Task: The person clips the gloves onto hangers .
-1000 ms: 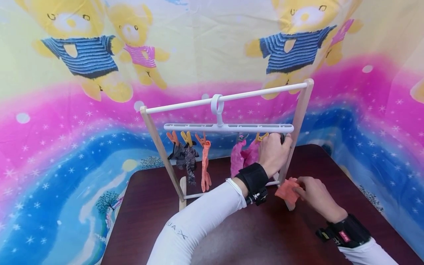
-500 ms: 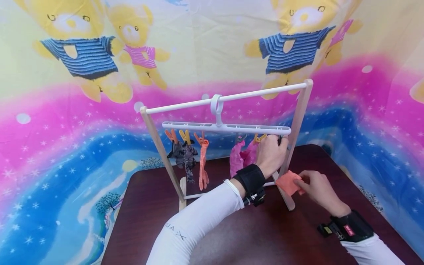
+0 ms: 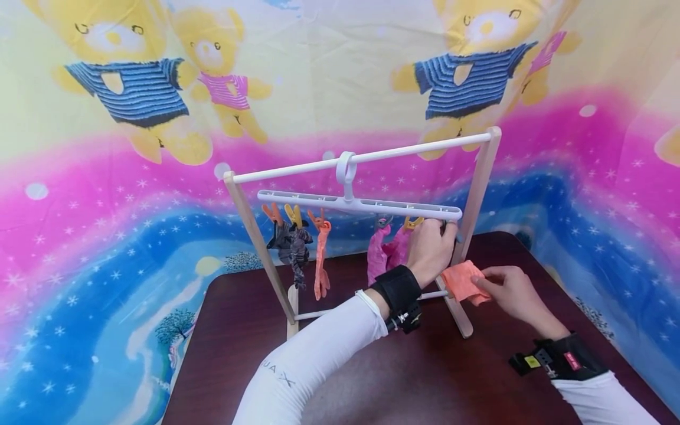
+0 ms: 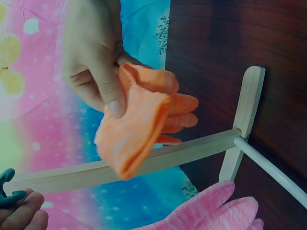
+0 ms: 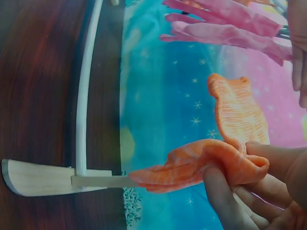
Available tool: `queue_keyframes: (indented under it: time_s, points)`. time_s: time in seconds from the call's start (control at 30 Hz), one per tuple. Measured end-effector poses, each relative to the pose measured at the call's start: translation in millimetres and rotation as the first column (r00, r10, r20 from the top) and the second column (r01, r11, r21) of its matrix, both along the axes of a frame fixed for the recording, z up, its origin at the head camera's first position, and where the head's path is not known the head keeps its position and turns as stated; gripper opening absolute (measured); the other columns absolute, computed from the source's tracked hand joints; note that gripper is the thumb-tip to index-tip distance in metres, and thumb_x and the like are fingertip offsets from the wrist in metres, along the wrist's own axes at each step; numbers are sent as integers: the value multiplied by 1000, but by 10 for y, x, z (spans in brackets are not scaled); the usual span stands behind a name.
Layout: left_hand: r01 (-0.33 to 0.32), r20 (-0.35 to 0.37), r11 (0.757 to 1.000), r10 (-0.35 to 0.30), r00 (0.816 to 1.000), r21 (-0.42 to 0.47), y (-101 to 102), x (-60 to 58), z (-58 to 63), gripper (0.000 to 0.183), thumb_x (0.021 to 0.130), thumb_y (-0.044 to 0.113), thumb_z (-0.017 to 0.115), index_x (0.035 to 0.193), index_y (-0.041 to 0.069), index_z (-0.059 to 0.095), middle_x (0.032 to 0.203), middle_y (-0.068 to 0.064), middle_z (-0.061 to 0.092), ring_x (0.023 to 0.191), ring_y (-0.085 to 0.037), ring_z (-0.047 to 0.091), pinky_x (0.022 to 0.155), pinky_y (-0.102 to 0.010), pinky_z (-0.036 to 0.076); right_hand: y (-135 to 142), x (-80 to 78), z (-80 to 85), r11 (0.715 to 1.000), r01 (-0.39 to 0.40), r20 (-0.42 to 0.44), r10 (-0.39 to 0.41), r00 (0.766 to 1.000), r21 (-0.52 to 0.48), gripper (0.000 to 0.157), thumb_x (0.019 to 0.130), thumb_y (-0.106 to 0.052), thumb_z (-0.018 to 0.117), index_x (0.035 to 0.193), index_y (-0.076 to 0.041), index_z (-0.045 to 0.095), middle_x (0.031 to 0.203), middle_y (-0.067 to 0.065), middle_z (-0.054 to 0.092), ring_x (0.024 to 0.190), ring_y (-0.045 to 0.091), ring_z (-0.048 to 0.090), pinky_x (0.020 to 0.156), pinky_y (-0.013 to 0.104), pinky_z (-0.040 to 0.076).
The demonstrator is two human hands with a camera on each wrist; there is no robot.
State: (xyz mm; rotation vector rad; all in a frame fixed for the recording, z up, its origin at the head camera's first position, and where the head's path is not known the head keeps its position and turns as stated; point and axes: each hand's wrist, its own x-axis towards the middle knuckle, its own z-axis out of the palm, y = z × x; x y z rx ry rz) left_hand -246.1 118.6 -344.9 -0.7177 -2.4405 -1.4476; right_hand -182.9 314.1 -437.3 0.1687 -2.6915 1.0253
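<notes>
At the hanger's right end, my left hand (image 3: pixel 431 248) pinches a dark green clothespin (image 4: pixel 10 191), mostly hidden by the fingers in the head view. Just below and to the right, my right hand (image 3: pixel 512 292) pinches a small orange knit glove (image 4: pixel 136 120) between thumb and fingers. The glove's cuff points up toward the clothespin, apart from it, and its fingers droop in the right wrist view. The white hanger (image 3: pixel 366 205) hangs by its ring from the rack's top bar (image 3: pixel 425 147), tilted down on the right.
Clothespins on the hanger's left half hold dark grey striped gloves (image 3: pixel 298 254) and an orange glove (image 3: pixel 321 265). Pink gloves (image 3: pixel 378 254) hang just left of my left hand. The wooden rack leg (image 3: pixel 475 189) stands beside both hands on the dark table (image 3: pixel 372 378).
My right hand has raised the orange glove toward the hanger and turned its cuff upward. The hanger's right end has dipped and shifted slightly left, with my left hand following it.
</notes>
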Motion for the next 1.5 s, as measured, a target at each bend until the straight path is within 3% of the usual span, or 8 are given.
queue_keyframes:
  time_s: [0.2, 0.43, 0.6, 0.8, 0.97, 1.07, 1.23, 1.5]
  points:
    - [-17, -10, 1000, 17, 1000, -2, -5, 4, -19, 39, 104, 28, 50, 68, 12, 58, 56, 5, 49, 54, -6, 48, 50, -17, 33, 27, -25, 25, 996, -16, 29, 19, 999, -93, 26, 99, -20, 64, 106, 4, 74, 58, 1, 59, 42, 5, 40, 41, 26, 34]
    - [-16, -8, 1000, 16, 1000, 10, -1, 6, -21, 41, 102, 26, 52, 64, 12, 52, 55, 5, 43, 55, -8, 45, 51, -17, 31, 67, -71, 83, 978, 0, 164, 35, 986, -207, 40, 104, -27, 58, 120, 8, 68, 77, 6, 75, 66, 8, 69, 57, 27, 53]
    - [13, 14, 1000, -13, 1000, 19, -12, 12, -32, 42, 104, 25, 51, 64, 12, 49, 54, 5, 39, 50, -7, 42, 48, -17, 30, 91, -86, 117, 955, -1, 215, 68, 974, -296, 46, 105, -29, 54, 126, 11, 63, 82, -1, 77, 73, 9, 73, 67, 26, 59]
    - [13, 7, 1000, -13, 1000, 17, -13, 14, -30, 42, 104, 25, 51, 64, 12, 49, 54, 5, 38, 51, -7, 42, 49, -17, 29, 114, -67, 164, 899, -33, 239, 151, 959, -436, 47, 106, -29, 52, 128, 12, 61, 85, -11, 76, 79, 7, 75, 73, 25, 61]
    - [12, -5, 1000, -12, 1000, 13, -10, 21, -19, 39, 104, 25, 51, 69, 10, 58, 56, 4, 46, 55, -5, 47, 51, -15, 31, 122, -74, 171, 836, -60, 229, 217, 949, -546, 25, 106, -25, 52, 116, -16, 73, 89, -12, 76, 83, 5, 74, 74, 24, 60]
    - [12, -7, 1000, -12, 1000, 7, -12, 20, -25, 37, 104, 25, 51, 72, 9, 62, 58, 4, 49, 57, -4, 48, 52, -14, 32, 114, -83, 175, 788, -78, 220, 264, 939, -610, 24, 106, -23, 51, 108, -30, 74, 91, -11, 76, 83, 5, 74, 75, 24, 60]
    - [-1, -1, 1000, 1, 1000, 10, -12, 14, -39, 36, 104, 26, 52, 74, 9, 66, 60, 4, 51, 59, -4, 48, 53, -15, 32, 95, -100, 175, 716, -109, 207, 340, 917, -690, 28, 107, -20, 48, 108, -31, 74, 94, -8, 77, 86, 6, 74, 78, 25, 61]
    - [24, -10, 999, -23, 1000, 27, -5, 11, -58, 36, 105, 26, 51, 76, 11, 67, 59, 4, 51, 54, -3, 44, 51, -15, 31, 56, -134, 185, 646, -147, 183, 415, 891, -749, 31, 108, -18, 46, 114, -29, 74, 104, -8, 76, 93, 6, 74, 81, 23, 60]
